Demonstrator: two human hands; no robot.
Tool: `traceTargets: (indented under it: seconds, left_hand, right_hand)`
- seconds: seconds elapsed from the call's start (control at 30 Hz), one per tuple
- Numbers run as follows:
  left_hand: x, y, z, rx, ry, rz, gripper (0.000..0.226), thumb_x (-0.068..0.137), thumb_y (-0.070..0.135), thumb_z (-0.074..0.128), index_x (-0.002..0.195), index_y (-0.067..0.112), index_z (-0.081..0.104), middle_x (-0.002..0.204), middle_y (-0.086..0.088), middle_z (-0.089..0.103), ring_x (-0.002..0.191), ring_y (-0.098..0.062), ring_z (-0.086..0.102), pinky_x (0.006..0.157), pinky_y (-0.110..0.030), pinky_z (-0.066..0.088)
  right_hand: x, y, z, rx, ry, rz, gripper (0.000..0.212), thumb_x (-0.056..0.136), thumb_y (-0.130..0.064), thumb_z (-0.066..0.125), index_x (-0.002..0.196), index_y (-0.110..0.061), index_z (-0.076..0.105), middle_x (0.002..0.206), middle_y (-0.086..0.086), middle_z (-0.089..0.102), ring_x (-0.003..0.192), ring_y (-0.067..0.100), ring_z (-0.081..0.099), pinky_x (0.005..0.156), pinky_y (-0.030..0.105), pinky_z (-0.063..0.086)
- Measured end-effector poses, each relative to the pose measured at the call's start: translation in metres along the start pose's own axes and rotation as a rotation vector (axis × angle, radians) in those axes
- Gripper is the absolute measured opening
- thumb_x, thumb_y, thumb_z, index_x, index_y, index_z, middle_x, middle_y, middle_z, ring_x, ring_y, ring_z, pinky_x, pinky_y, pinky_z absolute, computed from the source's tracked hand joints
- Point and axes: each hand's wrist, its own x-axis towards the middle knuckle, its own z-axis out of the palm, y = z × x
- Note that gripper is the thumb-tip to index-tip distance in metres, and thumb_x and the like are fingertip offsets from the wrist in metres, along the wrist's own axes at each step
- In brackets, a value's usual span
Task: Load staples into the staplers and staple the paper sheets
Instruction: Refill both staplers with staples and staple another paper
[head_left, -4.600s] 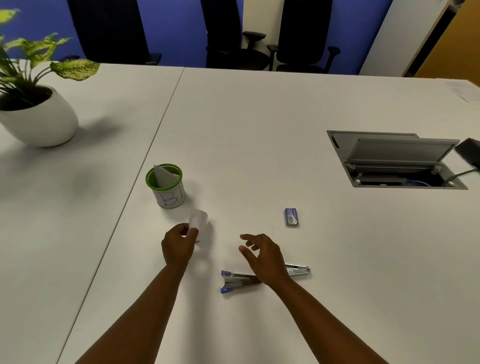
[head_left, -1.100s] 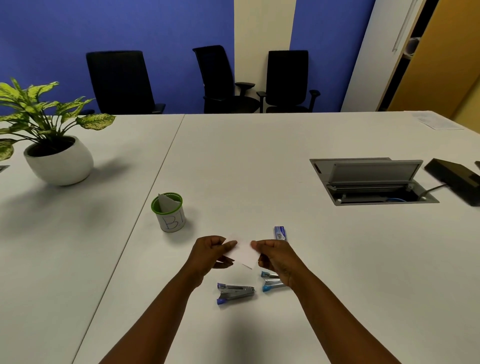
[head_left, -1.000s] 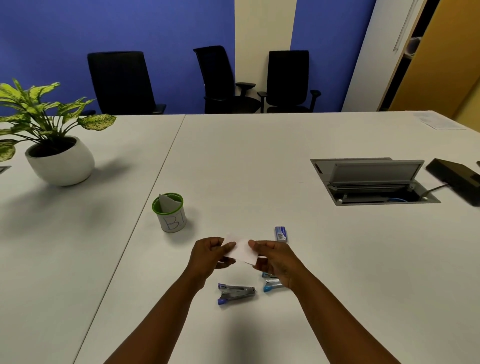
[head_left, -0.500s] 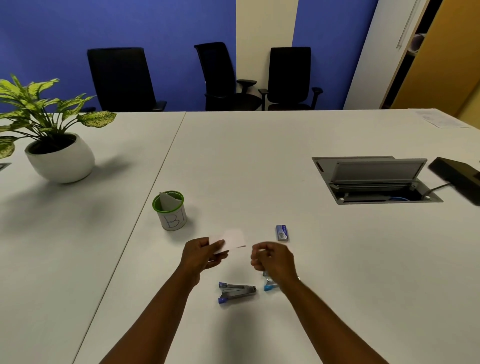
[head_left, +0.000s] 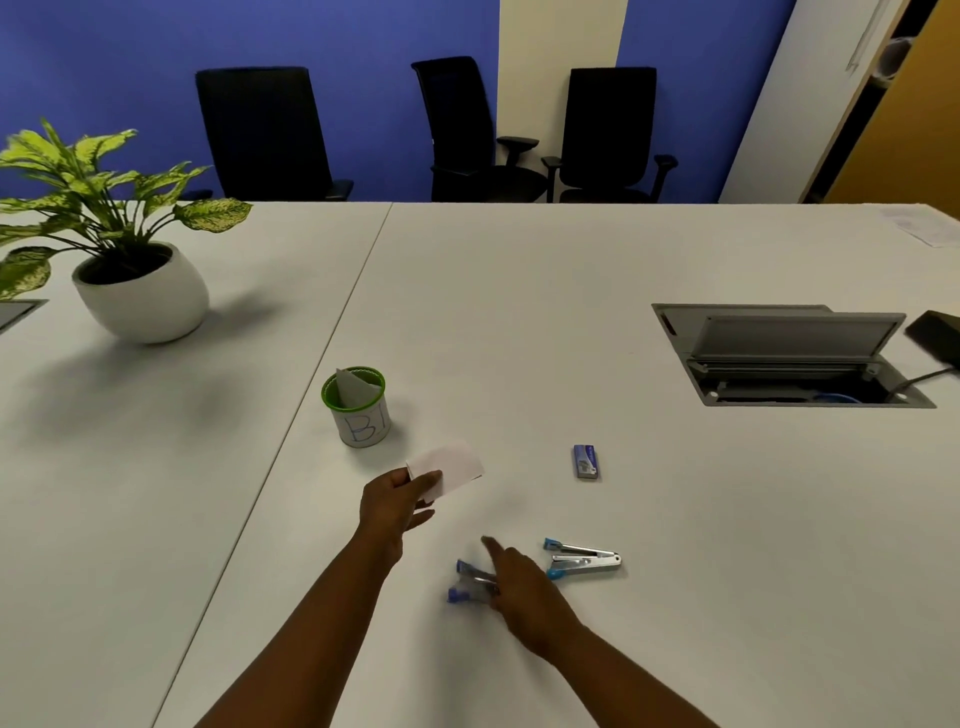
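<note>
The left hand (head_left: 396, 506) pinches a small stack of white paper sheets (head_left: 451, 467) by their near-left corner, thumb on top and fingers curled beneath, holding them just above the white table (head_left: 519, 322). The sheets stick out to the right of the hand, tilted slightly.

The right hand (head_left: 519, 592) reaches over the darker blue stapler (head_left: 467, 582) near the front of the table; it is blurred, with the index finger extended forward — whether the other fingers have closed on the stapler I cannot tell. The stapler's blue-tipped front end shows just left of the hand, its arms apart.

A second stapler (head_left: 582, 558), silver with light blue tips, lies just beside the right hand on its right, also sprung apart. Farther back and to the right sits a small blue staple box (head_left: 587, 461), well apart from both staplers.

Behind the left hand stands a green-rimmed cup (head_left: 358, 410) (marked "B1" in blue) with a folded slip of paper inside. A potted plant (head_left: 130, 275) sits at the far left, an open cable hatch (head_left: 789, 358) at the right, and three black office chairs (head_left: 467, 130) line the blue wall.
</note>
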Motion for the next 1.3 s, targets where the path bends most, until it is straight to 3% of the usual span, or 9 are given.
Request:
traceTargets:
  seconds: [0.07,0.17,0.27,0.33,0.4,0.5,0.83,1.03,1.3]
  left_hand:
    - [0.002,-0.001,0.001,-0.012,0.015,-0.002,0.036,0.083,0.005,0.065,0.117,-0.002,0.057,0.097,-0.014,0.060,0.074,-0.022,0.056,0.067,-0.032,0.051]
    - [0.006,-0.003,-0.001,-0.016,0.023,-0.004,0.033,0.083,0.007,0.066,0.114,-0.002,0.058,0.082,-0.009,0.061,0.067,-0.018,0.057,0.061,-0.027,0.051]
    - [0.006,-0.007,0.000,0.009,0.001,-0.010,0.032,0.082,0.008,0.066,0.112,-0.002,0.060,0.079,-0.009,0.063,0.064,-0.018,0.060,0.051,-0.020,0.054]
    - [0.005,-0.009,0.002,0.016,-0.018,-0.012,0.031,0.082,0.007,0.067,0.110,-0.004,0.061,0.082,-0.011,0.064,0.059,-0.016,0.064,0.047,-0.015,0.054]
    - [0.003,-0.010,0.006,0.026,-0.036,-0.008,0.031,0.081,0.006,0.067,0.109,-0.005,0.062,0.085,-0.013,0.065,0.055,-0.012,0.066,0.047,-0.014,0.054]
    - [-0.002,-0.010,0.011,0.062,-0.071,0.011,0.030,0.080,0.005,0.068,0.108,-0.007,0.063,0.090,-0.016,0.065,0.053,-0.010,0.066,0.049,-0.015,0.054]
    - [-0.013,-0.013,0.023,0.136,-0.122,0.060,0.010,0.076,0.009,0.073,0.084,0.007,0.069,0.074,-0.007,0.068,0.062,-0.015,0.067,0.051,-0.016,0.055]
    - [-0.016,-0.015,0.027,0.204,-0.169,0.088,0.012,0.075,0.005,0.073,0.084,0.003,0.067,0.071,-0.008,0.066,0.064,-0.016,0.065,0.050,-0.014,0.054]
    - [-0.018,-0.019,0.029,0.173,-0.206,0.061,0.017,0.076,0.008,0.073,0.091,0.001,0.067,0.073,-0.008,0.068,0.061,-0.013,0.066,0.051,-0.016,0.054]
  right_hand:
    - [-0.001,0.000,-0.009,0.270,-0.045,0.072,0.051,0.095,-0.014,0.045,0.142,-0.015,0.026,0.125,0.010,0.046,0.114,0.021,0.047,0.092,0.023,0.037]
    - [-0.009,-0.004,-0.021,0.899,-0.167,0.164,0.031,0.096,-0.006,0.039,0.126,-0.009,0.043,0.089,0.002,0.051,0.078,0.012,0.053,0.067,0.015,0.044]
    - [-0.014,-0.003,-0.034,1.378,-0.239,0.198,0.029,0.091,0.003,0.041,0.116,-0.009,0.050,0.084,0.003,0.049,0.068,0.013,0.051,0.061,0.022,0.045]
    - [-0.015,-0.006,-0.043,1.517,-0.296,0.198,0.015,0.090,-0.017,0.047,0.102,-0.015,0.055,0.079,0.002,0.052,0.061,0.011,0.048,0.056,0.023,0.040]
    - [-0.015,-0.010,-0.049,1.515,-0.321,0.232,0.029,0.091,-0.046,0.039,0.094,-0.021,0.054,0.071,-0.001,0.051,0.055,0.010,0.043,0.052,0.022,0.035]
    - [-0.010,-0.012,-0.048,1.482,-0.266,0.238,0.042,0.088,-0.058,0.035,0.107,-0.026,0.055,0.062,-0.003,0.047,0.051,0.009,0.041,0.054,0.024,0.035]
    - [-0.001,-0.018,-0.057,1.537,-0.005,0.222,0.053,0.069,-0.051,0.056,0.095,-0.006,0.064,0.080,0.005,0.069,0.065,0.017,0.063,0.057,0.028,0.052]
    - [0.000,-0.021,-0.060,1.573,0.094,0.328,0.041,0.072,-0.040,0.065,0.097,-0.008,0.065,0.079,0.006,0.067,0.074,0.018,0.065,0.057,0.026,0.054]
    - [0.002,-0.023,-0.061,1.552,0.182,0.422,0.036,0.079,-0.031,0.066,0.099,-0.002,0.061,0.069,0.007,0.064,0.062,0.016,0.059,0.054,0.022,0.051]
